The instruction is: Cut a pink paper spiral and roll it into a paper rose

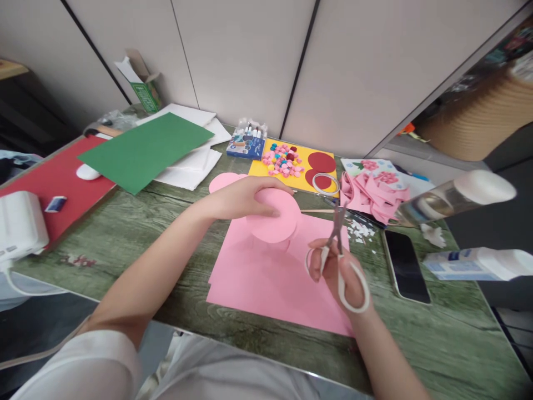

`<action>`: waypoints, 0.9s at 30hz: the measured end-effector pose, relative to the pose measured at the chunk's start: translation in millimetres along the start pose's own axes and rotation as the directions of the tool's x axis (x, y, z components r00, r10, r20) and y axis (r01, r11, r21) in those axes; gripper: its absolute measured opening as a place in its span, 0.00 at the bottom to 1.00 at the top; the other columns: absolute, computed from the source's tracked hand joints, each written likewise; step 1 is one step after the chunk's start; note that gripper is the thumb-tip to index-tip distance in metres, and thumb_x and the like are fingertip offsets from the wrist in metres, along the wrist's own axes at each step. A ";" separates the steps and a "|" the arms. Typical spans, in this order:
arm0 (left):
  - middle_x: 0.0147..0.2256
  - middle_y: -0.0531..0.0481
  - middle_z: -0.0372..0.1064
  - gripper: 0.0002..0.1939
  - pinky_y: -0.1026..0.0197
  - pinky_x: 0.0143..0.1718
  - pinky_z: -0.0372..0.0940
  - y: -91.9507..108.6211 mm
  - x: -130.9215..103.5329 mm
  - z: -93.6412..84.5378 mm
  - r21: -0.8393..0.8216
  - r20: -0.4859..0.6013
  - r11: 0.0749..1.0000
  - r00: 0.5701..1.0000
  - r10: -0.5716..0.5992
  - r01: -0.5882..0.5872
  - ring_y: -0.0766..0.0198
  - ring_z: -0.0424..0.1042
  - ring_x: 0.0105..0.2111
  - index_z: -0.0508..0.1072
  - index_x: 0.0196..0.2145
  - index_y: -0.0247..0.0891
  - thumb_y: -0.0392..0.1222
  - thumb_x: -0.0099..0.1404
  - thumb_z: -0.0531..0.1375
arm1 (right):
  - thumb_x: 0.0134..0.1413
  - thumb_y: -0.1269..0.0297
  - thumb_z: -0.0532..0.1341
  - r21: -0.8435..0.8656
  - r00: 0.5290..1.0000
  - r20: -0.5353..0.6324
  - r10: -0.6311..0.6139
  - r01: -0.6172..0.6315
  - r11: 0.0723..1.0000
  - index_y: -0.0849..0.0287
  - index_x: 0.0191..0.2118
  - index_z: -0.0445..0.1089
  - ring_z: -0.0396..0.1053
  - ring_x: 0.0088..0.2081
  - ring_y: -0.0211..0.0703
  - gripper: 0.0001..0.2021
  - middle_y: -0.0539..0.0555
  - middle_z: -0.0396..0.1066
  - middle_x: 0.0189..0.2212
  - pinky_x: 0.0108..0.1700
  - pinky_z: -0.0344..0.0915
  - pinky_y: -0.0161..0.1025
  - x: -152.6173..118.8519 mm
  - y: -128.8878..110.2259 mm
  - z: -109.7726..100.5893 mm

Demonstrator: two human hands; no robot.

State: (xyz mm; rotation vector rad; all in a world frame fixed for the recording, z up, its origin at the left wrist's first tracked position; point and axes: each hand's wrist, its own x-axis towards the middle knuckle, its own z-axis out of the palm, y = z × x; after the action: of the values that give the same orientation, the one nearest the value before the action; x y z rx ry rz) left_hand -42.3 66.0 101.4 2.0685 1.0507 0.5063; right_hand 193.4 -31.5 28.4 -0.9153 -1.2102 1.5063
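My left hand (254, 197) pinches a round pink paper disc (277, 219) between thumb and fingers, held over the pink sheets (275, 283). Another pink disc (225, 181) lies on the table beyond that wrist, partly covered by it. In my right hand (343, 272) is a pair of scissors (338, 228) with white handles, fingers and thumb through the loops. The blades point away from me and look nearly closed, apart from the paper. Beneath both hands, the pink sheets lie stacked slightly askew.
Farther back sit a yellow sheet (260, 168) bearing pompoms and dark red discs, a tape roll (326, 184), and pink scraps (375, 194). A phone (406, 266) and a white bottle (478, 264) lie right. Green paper (145, 150) and a white device (20, 225) are left.
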 end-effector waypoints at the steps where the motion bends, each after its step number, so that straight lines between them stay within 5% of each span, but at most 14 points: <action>1: 0.51 0.53 0.66 0.21 0.59 0.50 0.59 0.3 -0.1 0.1 -0.002 -0.011 1.000 1.000 -0.005 0.005 0.60 0.64 0.51 0.68 0.49 0.44 0.40 0.55 0.58 | 0.53 0.49 0.55 -0.051 0.999 0.048 0.006 -0.004 0.999 0.60 0.42 0.67 0.57 0.20 0.36 0.19 0.48 0.59 0.21 0.22 0.54 0.35 -2.0 1.3 0.7; 10: 0.53 0.51 0.64 0.22 0.57 0.52 0.58 -2.9 0.8 2.2 -0.113 -0.171 0.991 0.984 0.045 -0.065 0.60 0.63 0.52 0.67 0.50 0.42 0.38 0.55 0.59 | 0.56 0.51 0.55 -0.222 0.963 0.190 0.190 -0.146 0.964 0.60 0.43 0.66 0.56 0.21 0.33 0.17 0.46 0.56 0.21 0.24 0.55 0.33 -5.1 -2.5 0.0; 27: 0.53 0.49 0.64 0.22 0.55 0.52 0.59 -2.4 2.1 5.1 -0.166 -0.168 0.985 0.985 0.028 -0.056 0.58 0.64 0.51 0.67 0.49 0.42 0.38 0.55 0.59 | 0.56 0.52 0.55 -0.216 0.970 0.144 0.197 -0.164 0.963 0.61 0.43 0.66 0.55 0.20 0.31 0.17 0.45 0.55 0.20 0.22 0.54 0.32 -4.9 -3.0 -1.3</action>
State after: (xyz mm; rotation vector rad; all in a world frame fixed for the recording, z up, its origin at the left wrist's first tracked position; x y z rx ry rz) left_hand -39.1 66.3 96.3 1.9265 1.0222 0.7728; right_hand 196.5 -35.7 31.0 -1.0779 -1.4528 1.6507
